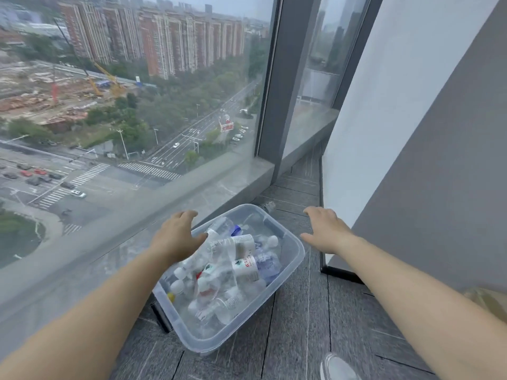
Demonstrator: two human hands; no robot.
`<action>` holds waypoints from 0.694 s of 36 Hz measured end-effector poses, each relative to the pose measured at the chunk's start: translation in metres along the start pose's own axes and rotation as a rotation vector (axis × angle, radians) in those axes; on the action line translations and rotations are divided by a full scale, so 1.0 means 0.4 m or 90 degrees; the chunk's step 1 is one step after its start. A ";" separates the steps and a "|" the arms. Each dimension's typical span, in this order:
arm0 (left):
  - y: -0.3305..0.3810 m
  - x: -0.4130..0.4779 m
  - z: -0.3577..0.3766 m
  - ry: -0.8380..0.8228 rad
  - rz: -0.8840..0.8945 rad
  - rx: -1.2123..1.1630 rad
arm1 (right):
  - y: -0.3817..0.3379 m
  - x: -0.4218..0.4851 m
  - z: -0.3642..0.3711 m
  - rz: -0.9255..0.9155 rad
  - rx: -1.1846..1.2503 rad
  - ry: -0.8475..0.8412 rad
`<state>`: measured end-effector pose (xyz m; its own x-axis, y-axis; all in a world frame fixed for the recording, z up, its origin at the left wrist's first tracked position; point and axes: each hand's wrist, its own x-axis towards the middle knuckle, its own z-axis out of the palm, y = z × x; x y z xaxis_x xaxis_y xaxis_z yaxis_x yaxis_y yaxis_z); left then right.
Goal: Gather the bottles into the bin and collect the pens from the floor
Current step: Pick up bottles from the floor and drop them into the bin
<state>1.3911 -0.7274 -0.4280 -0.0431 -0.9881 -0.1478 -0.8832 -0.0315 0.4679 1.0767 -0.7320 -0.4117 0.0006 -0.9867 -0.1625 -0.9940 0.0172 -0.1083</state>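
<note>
Grey floor (296,325); bottles (241,259) fill bin (297,250); both hands open above.

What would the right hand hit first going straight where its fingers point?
Right hand probably meets bare floor beyond the bin; the loose bottle lies just left of that line. Depth unclear.

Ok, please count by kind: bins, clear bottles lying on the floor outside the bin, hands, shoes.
Bins: 1, the clear bin
Clear bottles on the floor outside it: 1, the clear bottle behind its far corner
Hands: 2, left hand and right hand
Shoes: 1, the shoe
Total: 5
</note>
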 end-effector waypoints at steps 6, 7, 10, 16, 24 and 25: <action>0.084 0.178 0.059 0.018 -0.069 0.034 | 0.109 0.294 0.060 -0.062 0.015 -0.014; 0.099 0.210 0.069 0.026 -0.081 0.037 | 0.125 0.347 0.070 -0.072 0.017 -0.017; 0.144 0.311 0.102 0.058 -0.126 0.033 | 0.165 0.507 0.111 -0.099 0.013 -0.041; 0.187 0.487 0.185 0.102 -0.176 0.003 | 0.184 0.774 0.251 -0.165 -0.048 -0.113; 0.129 0.511 0.244 0.130 -0.251 -0.004 | 0.094 0.949 0.459 -0.301 -0.161 -0.158; 0.114 0.502 0.245 0.134 -0.264 -0.006 | 0.086 0.963 0.478 -0.317 -0.179 -0.161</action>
<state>1.2964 -0.9124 -0.5218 0.4093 -0.9010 -0.1439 -0.8017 -0.4304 0.4147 1.0635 -1.0804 -0.6654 0.4635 -0.7958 -0.3897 -0.8583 -0.5126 0.0259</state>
